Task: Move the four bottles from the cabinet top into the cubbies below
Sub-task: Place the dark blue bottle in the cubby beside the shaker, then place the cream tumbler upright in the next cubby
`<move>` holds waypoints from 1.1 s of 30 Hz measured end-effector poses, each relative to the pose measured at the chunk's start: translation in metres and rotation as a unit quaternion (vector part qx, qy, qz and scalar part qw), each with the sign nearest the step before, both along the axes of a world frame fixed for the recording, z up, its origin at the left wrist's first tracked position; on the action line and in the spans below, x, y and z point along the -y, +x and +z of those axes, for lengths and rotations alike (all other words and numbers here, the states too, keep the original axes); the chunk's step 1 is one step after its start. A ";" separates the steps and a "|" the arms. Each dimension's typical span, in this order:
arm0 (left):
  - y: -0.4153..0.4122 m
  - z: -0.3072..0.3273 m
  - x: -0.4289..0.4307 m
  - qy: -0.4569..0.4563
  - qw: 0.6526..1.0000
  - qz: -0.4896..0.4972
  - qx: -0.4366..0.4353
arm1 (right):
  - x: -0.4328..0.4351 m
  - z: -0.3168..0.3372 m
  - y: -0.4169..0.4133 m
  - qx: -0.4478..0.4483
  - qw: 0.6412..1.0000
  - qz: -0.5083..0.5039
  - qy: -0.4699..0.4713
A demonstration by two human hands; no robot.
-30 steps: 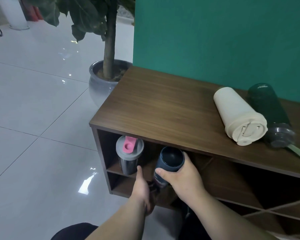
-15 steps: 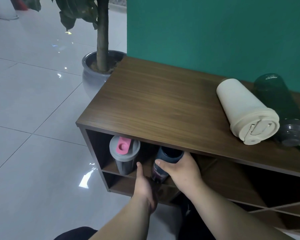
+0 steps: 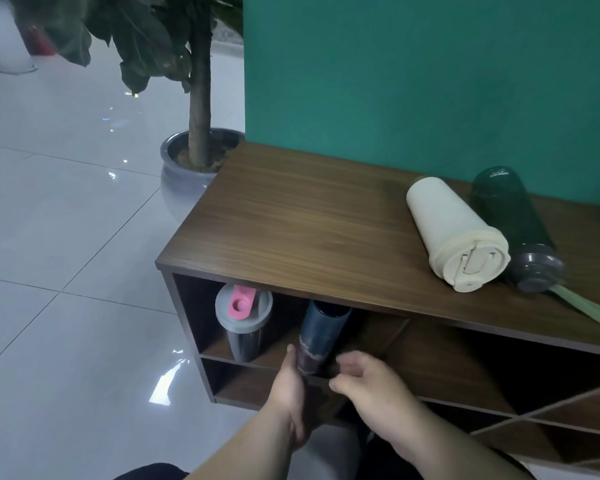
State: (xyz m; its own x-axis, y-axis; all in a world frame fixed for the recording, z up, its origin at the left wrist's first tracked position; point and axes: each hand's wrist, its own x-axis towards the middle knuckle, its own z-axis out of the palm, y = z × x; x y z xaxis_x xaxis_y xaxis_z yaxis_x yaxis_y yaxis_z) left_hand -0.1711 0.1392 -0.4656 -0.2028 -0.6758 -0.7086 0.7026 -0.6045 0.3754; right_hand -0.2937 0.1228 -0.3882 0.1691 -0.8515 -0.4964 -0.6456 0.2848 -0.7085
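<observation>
Upper left of the head view, a potted plant (image 3: 194,147) stands beside the wooden cabinet (image 3: 309,230). At right on its top lie a cream bottle (image 3: 454,233) and a dark green bottle (image 3: 510,223), touching. In the top-left cubby stand a grey shaker (image 3: 243,323) and a navy bottle (image 3: 319,336), tilted. The left hand (image 3: 290,382) touches its base; the right hand (image 3: 364,379) hovers just beside, fingers loosely curled, holding nothing.
</observation>
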 end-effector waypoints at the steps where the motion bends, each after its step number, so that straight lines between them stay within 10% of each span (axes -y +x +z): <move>1: -0.004 0.000 -0.004 -0.004 1.000 -0.014 0.023 | -0.009 0.012 -0.008 -0.001 1.000 0.004 -0.009; 9: -0.020 0.027 -0.020 -0.025 0.998 -0.045 0.048 | -0.008 0.132 -0.055 -0.036 0.902 -0.140 -0.406; 18: -0.020 0.046 -0.033 -0.047 0.996 -0.010 0.080 | 0.070 0.132 -0.059 -0.227 0.899 -0.074 -0.368; 23: -0.033 0.038 -0.029 -0.058 0.993 -0.035 0.098 | 0.075 0.118 -0.063 -0.324 0.838 -0.041 -0.437; 33: -0.088 0.046 -0.012 -0.070 0.993 -0.043 0.086 | -0.030 0.177 -0.124 -0.004 0.899 -0.100 -0.426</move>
